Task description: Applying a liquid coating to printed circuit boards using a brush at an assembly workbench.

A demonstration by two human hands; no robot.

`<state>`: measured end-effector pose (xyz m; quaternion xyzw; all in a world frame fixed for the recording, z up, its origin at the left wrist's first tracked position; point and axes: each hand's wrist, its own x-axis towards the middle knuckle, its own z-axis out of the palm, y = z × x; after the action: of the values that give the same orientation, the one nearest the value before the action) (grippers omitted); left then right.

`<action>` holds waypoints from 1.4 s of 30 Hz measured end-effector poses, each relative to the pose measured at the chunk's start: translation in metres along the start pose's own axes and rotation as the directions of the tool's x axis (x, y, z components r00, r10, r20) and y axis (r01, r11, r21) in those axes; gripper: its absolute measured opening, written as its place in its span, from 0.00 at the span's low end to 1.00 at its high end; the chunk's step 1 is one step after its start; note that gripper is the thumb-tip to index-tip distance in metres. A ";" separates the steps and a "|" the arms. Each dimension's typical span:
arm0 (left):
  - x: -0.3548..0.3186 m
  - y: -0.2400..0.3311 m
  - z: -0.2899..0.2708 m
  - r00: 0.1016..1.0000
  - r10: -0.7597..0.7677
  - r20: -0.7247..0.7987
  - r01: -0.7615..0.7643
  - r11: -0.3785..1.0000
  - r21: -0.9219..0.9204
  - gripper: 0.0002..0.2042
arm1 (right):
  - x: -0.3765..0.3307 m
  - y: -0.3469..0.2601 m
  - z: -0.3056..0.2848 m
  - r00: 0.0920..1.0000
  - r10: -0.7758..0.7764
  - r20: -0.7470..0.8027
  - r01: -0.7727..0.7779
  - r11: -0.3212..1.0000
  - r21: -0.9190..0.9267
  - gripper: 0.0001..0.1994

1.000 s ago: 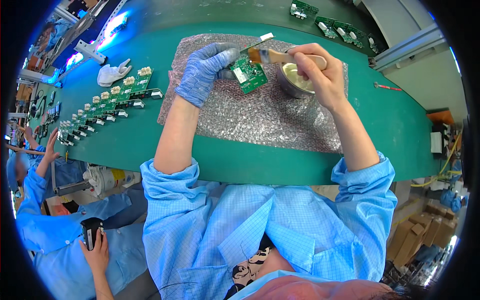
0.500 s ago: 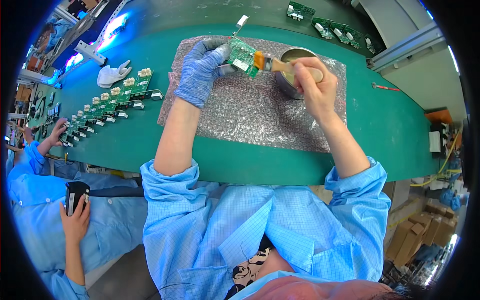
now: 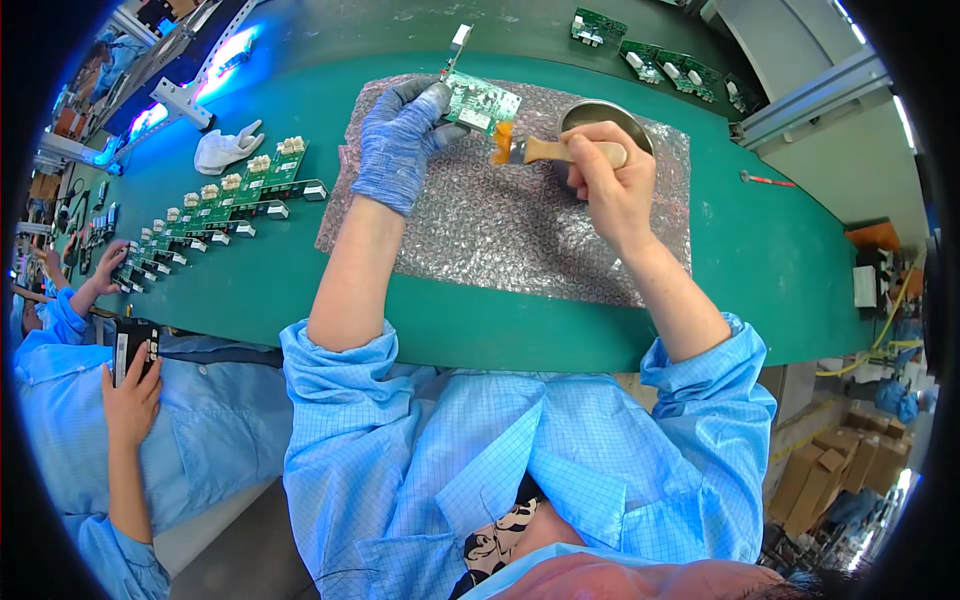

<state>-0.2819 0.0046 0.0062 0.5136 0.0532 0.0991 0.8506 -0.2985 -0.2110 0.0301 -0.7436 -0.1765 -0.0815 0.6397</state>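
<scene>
My left hand point(image 3: 395, 145), in a blue-grey glove, grips a green circuit board point(image 3: 478, 103) by its left edge, raised over the bubble wrap point(image 3: 480, 230). A white part on a thin stem sticks up from the board's far corner. My bare right hand point(image 3: 610, 180) is closed round the pale wooden handle of a brush point(image 3: 545, 151). Its orange-brown bristles are at the board's lower right edge; whether they touch it I cannot tell. Just beyond my right hand stands a round metal bowl point(image 3: 606, 112), partly hidden by that hand.
A row of several circuit boards point(image 3: 215, 208) stands on the green table to the left, beside a white glove point(image 3: 228, 148). More boards point(image 3: 685, 75) lie at the far right. A red-handled tool point(image 3: 768, 179) is on the right. At left, a co-worker's hand point(image 3: 132, 400) holds a black device.
The brush has moved left and nearer to me, off the board's face to its lower edge. The board has turned and tilted in my left hand. The co-worker's black device has shifted left.
</scene>
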 end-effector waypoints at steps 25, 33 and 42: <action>0.042 0.001 -0.024 0.978 0.033 -0.206 -0.049 0.996 -0.072 0.12 | 0.019 0.036 -0.109 0.928 0.055 -0.368 0.023 0.979 0.205 0.11; 0.151 -0.002 -0.049 0.865 0.025 -0.501 -0.003 0.999 0.045 0.16 | 0.008 0.141 -0.215 0.869 0.359 -0.341 -0.018 0.711 0.703 0.12; 0.219 -0.016 -0.089 0.666 0.286 -0.689 -0.264 0.954 0.141 0.14 | 0.008 0.157 -0.220 0.850 0.425 -0.312 -0.020 0.617 0.786 0.12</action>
<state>-0.0839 0.1232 -0.0468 0.4515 0.2959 0.4130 0.7335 -0.2102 -0.4442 -0.0749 -0.3794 0.0634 -0.0946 0.9182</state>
